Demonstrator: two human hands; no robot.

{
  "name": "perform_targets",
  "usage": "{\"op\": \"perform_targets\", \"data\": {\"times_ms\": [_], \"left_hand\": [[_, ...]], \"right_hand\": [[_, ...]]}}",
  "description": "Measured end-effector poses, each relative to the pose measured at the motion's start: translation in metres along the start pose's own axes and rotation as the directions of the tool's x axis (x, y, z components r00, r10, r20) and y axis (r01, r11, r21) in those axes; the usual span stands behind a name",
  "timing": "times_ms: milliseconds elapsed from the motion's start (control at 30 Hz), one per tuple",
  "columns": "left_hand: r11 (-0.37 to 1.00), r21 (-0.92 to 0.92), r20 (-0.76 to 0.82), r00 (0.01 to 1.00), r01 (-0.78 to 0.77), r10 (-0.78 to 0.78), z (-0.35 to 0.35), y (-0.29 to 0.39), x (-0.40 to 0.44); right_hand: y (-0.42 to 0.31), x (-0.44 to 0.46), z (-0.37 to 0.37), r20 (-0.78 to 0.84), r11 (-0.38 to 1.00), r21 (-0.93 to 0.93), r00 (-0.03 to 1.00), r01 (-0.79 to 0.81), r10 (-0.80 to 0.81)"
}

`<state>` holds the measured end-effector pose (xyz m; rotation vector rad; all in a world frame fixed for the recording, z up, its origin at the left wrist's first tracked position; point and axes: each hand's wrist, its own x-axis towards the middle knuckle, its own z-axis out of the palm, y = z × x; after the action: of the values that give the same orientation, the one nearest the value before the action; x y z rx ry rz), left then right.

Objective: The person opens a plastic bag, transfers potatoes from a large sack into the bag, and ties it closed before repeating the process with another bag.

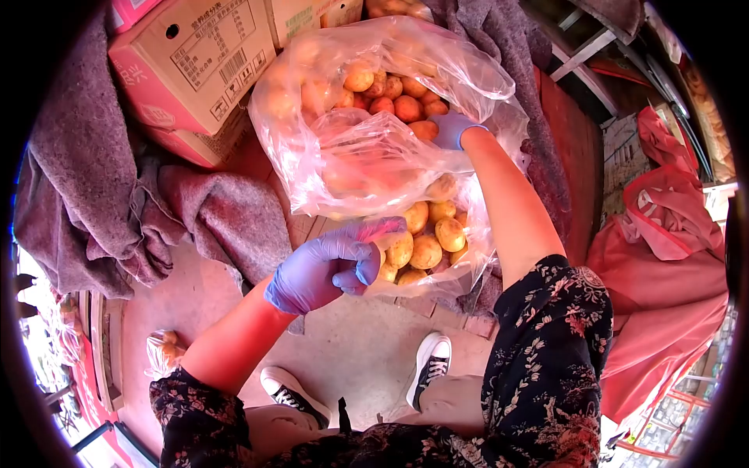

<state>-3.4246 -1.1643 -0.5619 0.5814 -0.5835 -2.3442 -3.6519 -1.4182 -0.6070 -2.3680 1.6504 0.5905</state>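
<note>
My left hand [328, 261], in a blue-purple glove, is closed at the left edge of a lower clear plastic bag [468, 273]. Its curled fingers seem to pinch the plastic. Round yellow, speckled potatoes [426, 252] fill that bag, just right of the hand. Behind it stands a larger clear plastic bag [328, 132] with its mouth open, full of potatoes [407, 108] that look orange-red under the red light. My right hand [454, 130], also gloved, reaches into the right side of this opening beside the potatoes. Plastic and the hand itself hide its fingertips.
Pink-and-brown cardboard boxes [199, 66] are stacked at back left. Grey-purple blankets [86, 148] drape on both sides. A red cloth [663, 265] hangs at right. Near my feet, a small bagged bundle [164, 351] lies on the floor [351, 343].
</note>
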Motion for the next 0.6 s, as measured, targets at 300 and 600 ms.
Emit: {"op": "perform_targets", "data": {"times_ms": [300,600], "left_hand": [[0.996,-0.071,-0.033,0.998,-0.049,0.047,-0.003,0.0,0.003],[0.998,-0.035,-0.027,0.998,-0.059,0.058,0.007,-0.004,-0.002]], "right_hand": [[-0.012,-0.005,-0.007,0.059,0.998,0.039,0.997,-0.044,0.042],[-0.015,0.01,-0.008,0.137,0.943,0.307,0.987,-0.125,0.086]]}}
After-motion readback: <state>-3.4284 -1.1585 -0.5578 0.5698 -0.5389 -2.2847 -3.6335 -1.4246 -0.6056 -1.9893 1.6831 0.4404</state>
